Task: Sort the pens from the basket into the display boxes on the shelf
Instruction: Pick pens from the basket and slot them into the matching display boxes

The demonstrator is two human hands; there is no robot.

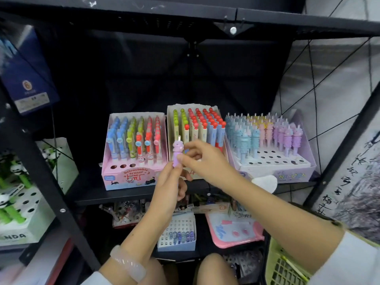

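The purple pen (177, 154) stands upright, its lower barrel pinched by the left hand (171, 186) fingers (174, 171); right hand (202, 159) fingers (188, 156) pinch it just above.

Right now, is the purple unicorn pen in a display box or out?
Out. Both the left hand and right hand hold the purple unicorn pen before the shelf.
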